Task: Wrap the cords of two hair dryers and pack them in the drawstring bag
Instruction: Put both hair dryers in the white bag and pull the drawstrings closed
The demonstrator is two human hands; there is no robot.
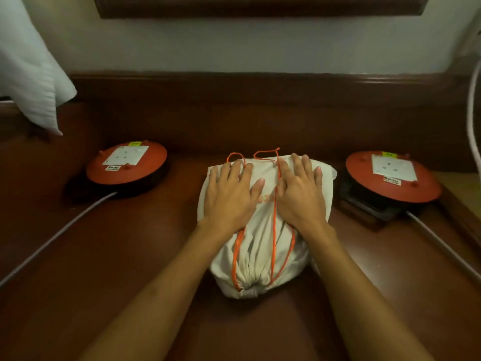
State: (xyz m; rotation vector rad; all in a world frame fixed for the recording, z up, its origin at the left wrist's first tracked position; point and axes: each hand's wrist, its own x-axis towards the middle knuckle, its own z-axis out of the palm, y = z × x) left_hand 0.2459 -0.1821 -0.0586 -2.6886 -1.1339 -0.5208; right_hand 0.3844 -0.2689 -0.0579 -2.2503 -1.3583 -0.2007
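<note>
A cream-white cloth drawstring bag (263,230) lies on its side on a dark reddish-brown wooden desk (130,256), midway between left and right. It bulges, full and rounded. Its mouth is cinched shut into tight gathers at the near end, pointing toward the viewer. Bright orange drawstring cords (273,230) run lengthwise over the top of the bag in long loops, their ends reaching past the far edge. Faint orange lettering shows on the cloth, mostly covered.

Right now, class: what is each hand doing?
Left hand: open, flat on the cream cloth drawstring bag.
Right hand: open, flat on it too.
</note>
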